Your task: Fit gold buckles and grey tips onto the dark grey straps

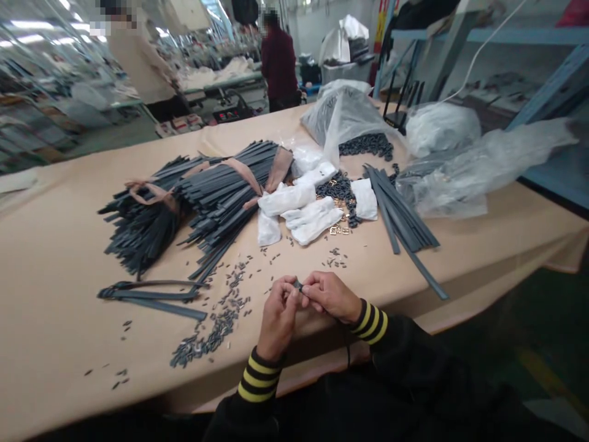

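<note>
Close to the table's front edge, my left hand [278, 313] and my right hand [332, 297] meet, fingertips pinched together. Between them is a small dark grey piece [298, 285], partly covered by the fingers; its exact kind is too small to make out. Both hands are closed on it. To their left, many small dark tabs [221, 325] lie in a loose heap, with a few more [337, 258] scattered just beyond the hands. A few dark grey strips [156, 301] lie flat farther left.
Behind lie tied bundles of dark strips [225, 190], white cloth packets [313, 221], metal buckles [339, 231] and dark plastic rings [368, 146] spilling from a clear bag [340, 113]. Loose strips [400, 212] and plastic bags [488, 166] are at right. Two people stand beyond the table [59, 245].
</note>
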{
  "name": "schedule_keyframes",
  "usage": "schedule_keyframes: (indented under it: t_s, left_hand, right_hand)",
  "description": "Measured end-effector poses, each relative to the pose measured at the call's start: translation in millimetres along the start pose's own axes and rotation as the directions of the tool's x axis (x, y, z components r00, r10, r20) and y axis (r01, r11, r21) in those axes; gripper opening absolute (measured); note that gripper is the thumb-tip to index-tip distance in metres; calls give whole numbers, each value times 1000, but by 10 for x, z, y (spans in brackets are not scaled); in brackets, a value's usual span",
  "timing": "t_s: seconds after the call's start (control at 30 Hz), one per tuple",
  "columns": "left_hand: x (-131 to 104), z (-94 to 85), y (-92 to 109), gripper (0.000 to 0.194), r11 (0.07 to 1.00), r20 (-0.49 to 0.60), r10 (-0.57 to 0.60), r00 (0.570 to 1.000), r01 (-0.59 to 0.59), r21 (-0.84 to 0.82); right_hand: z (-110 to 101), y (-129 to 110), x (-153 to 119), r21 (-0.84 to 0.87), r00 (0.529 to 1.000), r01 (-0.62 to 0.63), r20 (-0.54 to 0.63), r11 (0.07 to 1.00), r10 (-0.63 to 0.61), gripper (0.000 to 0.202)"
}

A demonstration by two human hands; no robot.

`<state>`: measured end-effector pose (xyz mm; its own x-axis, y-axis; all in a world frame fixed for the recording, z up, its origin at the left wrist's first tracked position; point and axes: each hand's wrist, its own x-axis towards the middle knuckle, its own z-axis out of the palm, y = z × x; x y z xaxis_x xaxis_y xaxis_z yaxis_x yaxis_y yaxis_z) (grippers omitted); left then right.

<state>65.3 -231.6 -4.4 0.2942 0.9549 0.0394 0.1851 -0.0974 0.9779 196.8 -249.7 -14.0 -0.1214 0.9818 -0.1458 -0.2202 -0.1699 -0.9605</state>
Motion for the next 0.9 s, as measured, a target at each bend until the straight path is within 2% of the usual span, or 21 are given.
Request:
schedule_keyframes:
  t_s: [0.07,0.13,0.3,0.47,0.57,0.63,0.73,0.8,0.87,0.9]
  left_hand:
    - [0,-4,-40,12,965,-11,132,991,-126,231]
    - [-1,2,-90,10,921,-2,209,978,-196,335]
    - [12,-1,-166,10,859,25,260,965,-243,451]
    - [23,1,-137,10,697,95,451,888,-417,583]
    - [15,48,-122,12,622,139,495,858,-461,633]
    - [32,69,-138,11,612,164,487,858,-469,637]
    - [137,-11,-205,8,643,165,425,890,-426,637]
    - [262,-169,-255,7,624,84,401,912,-339,704]
    - [412,-369,-277,7,550,-15,416,909,-238,800]
    - [490,-457,-270,8,519,6,400,916,-232,823]
  right_hand:
    - [1,33,10,-60,999,24,-29,998,-25,14]
    - [-4,53,15,-90,999,34,-37,995,-38,12]
    - [-12,70,9,-143,999,54,2,988,-54,9]
    - [-7,82,6,-187,998,32,-41,982,-40,5]
    - [-13,81,0,-291,996,56,-51,955,-74,5]
    - [-10,62,-17,-404,987,109,-67,908,-148,7]
    - [10,-16,-69,-506,969,159,-87,848,-233,9]
    - [7,-96,-109,-492,967,174,-81,853,-243,8]
    - [-48,-168,-132,-407,970,168,-96,898,-225,7]
    - [-102,-192,-134,-332,973,148,-118,932,-197,6]
